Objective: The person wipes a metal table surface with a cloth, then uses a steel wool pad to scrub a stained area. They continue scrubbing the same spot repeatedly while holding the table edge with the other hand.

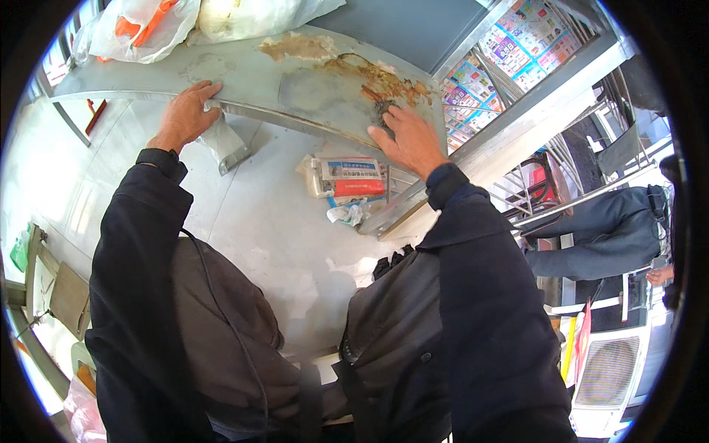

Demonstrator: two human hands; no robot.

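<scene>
A grey shelf board [249, 83] with peeling, rust-brown stains [382, 77] spans the upper part of the head view. My left hand [188, 113] rests on its front edge, fingers on the surface and thumb by the edge, holding nothing that shows. Near the right end, my right hand [407, 133] presses a dark, wiry scouring pad [383, 111] onto the board just beside the stains. Its fingers cover part of the pad. A greyish plastic bag [224, 144] is partly visible below the board, beside my left hand.
Plastic bags [238, 19] sit on the board's far side. Printed packages [352, 177] and crumpled white plastic [349, 213] lie below. A metal frame [532, 105] with rods stands right. Another person's legs [604, 232] show farther right. A folding chair [69, 299] is at left.
</scene>
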